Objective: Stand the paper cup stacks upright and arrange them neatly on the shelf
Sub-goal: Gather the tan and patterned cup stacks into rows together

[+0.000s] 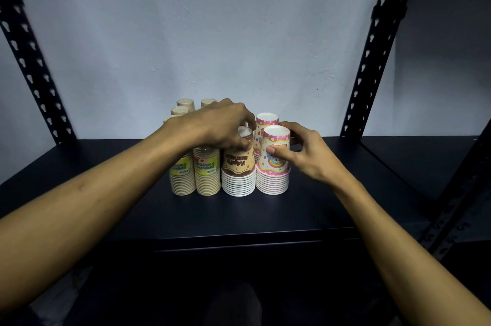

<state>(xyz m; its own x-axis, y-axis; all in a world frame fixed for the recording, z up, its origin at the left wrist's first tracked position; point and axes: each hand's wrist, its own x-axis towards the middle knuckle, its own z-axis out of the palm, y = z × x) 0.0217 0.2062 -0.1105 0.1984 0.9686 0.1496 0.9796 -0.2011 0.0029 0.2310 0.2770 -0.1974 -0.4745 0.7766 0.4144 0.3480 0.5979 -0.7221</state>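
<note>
Several paper cup stacks stand upside down in a tight group on the dark shelf [265, 214]. In the front row are two beige stacks [195, 174] with yellow labels, a brown birthday stack [237, 174] and a pink birthday stack [273, 166]. My left hand [220, 123] reaches over the beige stacks and grips the top of the brown stack. My right hand [305, 151] holds the pink stack, thumb on its front and fingers round its right side. Behind stand another pink stack [266, 119] and more beige stacks [183, 107], partly hidden by my left hand.
Black perforated uprights [372, 60] frame the shelf at both sides, with the left post [29, 60] leaning in view. A pale wall [212, 33] closes the back. Bare dark shelf surface lies in front of and beside the cups.
</note>
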